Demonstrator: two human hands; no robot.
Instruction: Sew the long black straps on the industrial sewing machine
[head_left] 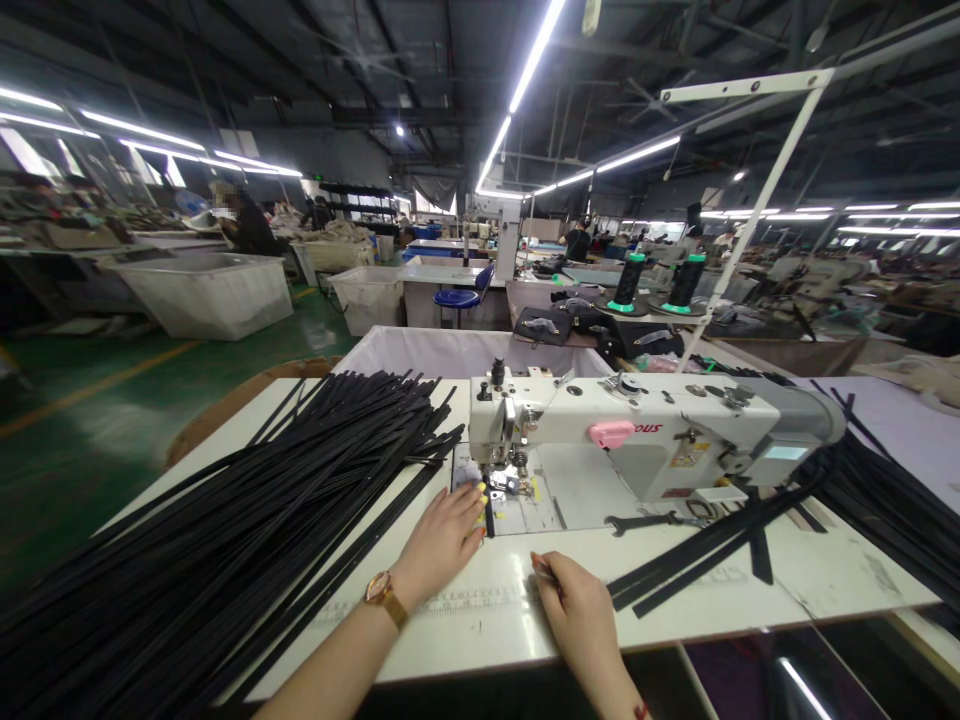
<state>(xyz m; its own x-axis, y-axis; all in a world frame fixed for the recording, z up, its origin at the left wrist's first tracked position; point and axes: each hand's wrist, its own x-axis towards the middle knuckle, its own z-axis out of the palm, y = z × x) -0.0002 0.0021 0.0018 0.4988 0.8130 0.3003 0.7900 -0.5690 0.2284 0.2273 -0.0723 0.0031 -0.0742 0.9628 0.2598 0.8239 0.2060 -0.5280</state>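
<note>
A bare band of desk (487, 610) lies between the two hands and runs toward 6 o'clock. At 12 o'clock the sewing machine (637, 440) blocks the way, its needle head (504, 440) just above the left hand (442, 540). At 9 o'clock a heap of black strips (247, 520) covers the desk; at 3 o'clock more loose strips (697, 555) and a wrench (645, 521) lie near the right hand (577, 610).

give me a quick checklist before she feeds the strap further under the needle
1. Strap piece lies at the presser foot: ok.
2. Left hand lies flat on the table, fingertips touching the strap: ok.
3. Left fingertips stand off from the needle: not ok, very close.
4. Right hand rests on the table edge, closed on something small: cannot tell what.
5. Pile of black strips is kept off the needle plate: ok.
6. Wrench lies apart from the sewing path: ok.
</note>
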